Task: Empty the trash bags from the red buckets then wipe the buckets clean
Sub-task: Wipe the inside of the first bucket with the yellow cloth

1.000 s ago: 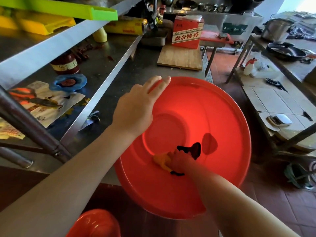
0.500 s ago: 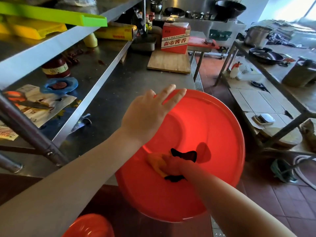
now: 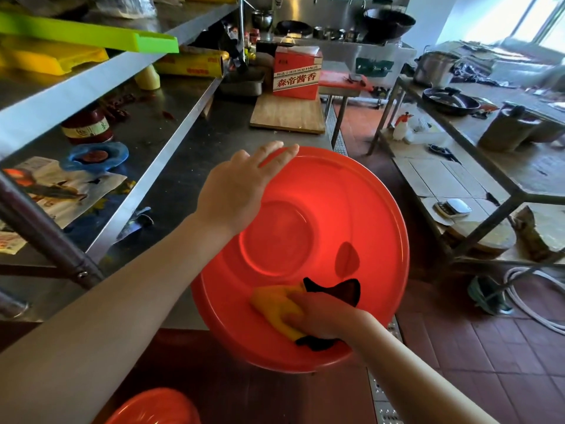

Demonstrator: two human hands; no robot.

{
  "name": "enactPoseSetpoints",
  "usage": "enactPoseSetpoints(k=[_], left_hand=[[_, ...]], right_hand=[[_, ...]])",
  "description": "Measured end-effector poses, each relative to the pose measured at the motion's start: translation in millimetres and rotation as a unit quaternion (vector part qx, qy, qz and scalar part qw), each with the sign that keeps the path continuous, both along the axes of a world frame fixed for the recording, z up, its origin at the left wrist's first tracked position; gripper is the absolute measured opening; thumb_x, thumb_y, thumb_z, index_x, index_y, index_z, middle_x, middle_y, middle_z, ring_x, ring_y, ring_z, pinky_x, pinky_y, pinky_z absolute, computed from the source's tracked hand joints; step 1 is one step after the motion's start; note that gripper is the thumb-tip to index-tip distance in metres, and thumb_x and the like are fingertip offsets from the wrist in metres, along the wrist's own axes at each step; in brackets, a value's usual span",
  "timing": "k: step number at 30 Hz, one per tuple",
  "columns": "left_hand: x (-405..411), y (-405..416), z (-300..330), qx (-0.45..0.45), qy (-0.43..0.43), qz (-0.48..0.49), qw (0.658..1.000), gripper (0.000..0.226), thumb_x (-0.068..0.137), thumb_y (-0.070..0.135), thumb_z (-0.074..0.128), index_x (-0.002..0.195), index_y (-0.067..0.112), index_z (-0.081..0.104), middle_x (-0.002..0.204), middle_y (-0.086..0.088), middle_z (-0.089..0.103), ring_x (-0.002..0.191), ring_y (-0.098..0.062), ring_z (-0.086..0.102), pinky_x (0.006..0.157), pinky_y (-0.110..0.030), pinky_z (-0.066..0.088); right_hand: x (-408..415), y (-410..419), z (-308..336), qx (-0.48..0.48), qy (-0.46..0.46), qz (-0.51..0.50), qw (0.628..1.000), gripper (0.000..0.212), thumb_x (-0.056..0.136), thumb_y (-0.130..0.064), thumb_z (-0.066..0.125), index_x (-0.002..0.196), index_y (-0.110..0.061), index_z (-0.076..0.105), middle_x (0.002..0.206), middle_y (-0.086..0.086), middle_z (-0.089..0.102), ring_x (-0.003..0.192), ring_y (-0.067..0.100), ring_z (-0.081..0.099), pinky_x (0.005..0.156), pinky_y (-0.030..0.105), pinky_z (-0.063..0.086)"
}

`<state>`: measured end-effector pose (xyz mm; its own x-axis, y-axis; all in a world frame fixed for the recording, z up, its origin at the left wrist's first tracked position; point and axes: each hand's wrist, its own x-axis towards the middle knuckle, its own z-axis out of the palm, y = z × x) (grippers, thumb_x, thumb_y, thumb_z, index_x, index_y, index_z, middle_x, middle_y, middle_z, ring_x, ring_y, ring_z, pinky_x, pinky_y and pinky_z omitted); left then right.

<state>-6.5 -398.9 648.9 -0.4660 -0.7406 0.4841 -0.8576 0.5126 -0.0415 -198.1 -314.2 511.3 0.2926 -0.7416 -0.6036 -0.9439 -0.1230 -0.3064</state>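
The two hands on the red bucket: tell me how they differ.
The left hand lies with straight fingers over the red bucket's far rim; the right hand is down inside it. The left hand holds nothing; the right hand's fingers press a yellow cloth against the inner wall. Both are bare and touch the same bucket.

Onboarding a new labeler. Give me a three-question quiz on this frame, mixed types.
1. True or false: the left hand rests with straight fingers on the bucket rim.
2. What does the right hand grip? A) a trash bag B) a cloth C) a brush
3. Fill in: the red box stands on a wooden ____.

Key: 1 true; 2 B; 3 board.
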Motion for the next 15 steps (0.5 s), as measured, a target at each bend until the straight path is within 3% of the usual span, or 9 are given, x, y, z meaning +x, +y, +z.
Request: enactPoseSetpoints(k=[4, 8, 15], left_hand=[[0.4, -2.3, 2.2, 0.008, 0.005, 0.000, 1.000, 0.081, 0.086, -0.003, 0.033, 0.155, 0.038, 0.020, 0.157, 0.003, 0.033, 0.092, -0.023, 0.053, 0.060, -0.032, 0.044], [4.1, -9.4, 1.0, 0.018, 0.025, 0.019, 0.999, 0.085, 0.086, -0.005, 0.041, 0.155, 0.040, 0.018, 0.158, 0.006, 0.031, 0.102, -0.025, 0.054, 0.064, -0.031, 0.038], [1.5, -13.9, 1.7, 0.016, 0.021, 0.007, 1.000, 0.086, 0.087, -0.006, 0.044, 0.154, 0.040, 0.020, 0.156, 0.009, 0.032, 0.100, -0.024, 0.052, 0.064, -0.033, 0.040]], right_hand=[[-5.7, 27.2, 30.6, 0.003, -0.006, -0.011, 1.000, 0.060, 0.096, -0.056, 0.045, 0.149, -0.030, 0.033, 0.144, 0.009, 0.048, 0.126, 0.030, 0.049, 0.105, 0.042, 0.039], [-6.8, 39.8, 46.6, -0.053, 0.049, -0.015, 0.997, 0.055, 0.095, -0.059, 0.043, 0.141, -0.029, 0.041, 0.134, 0.006, 0.055, 0.119, 0.029, 0.053, 0.098, 0.042, 0.044], [-2.1, 8.7, 18.4, -0.031, 0.057, -0.005, 0.998, 0.062, 0.096, -0.062, 0.036, 0.147, -0.027, 0.033, 0.137, 0.011, 0.052, 0.120, 0.034, 0.051, 0.099, 0.046, 0.043]])
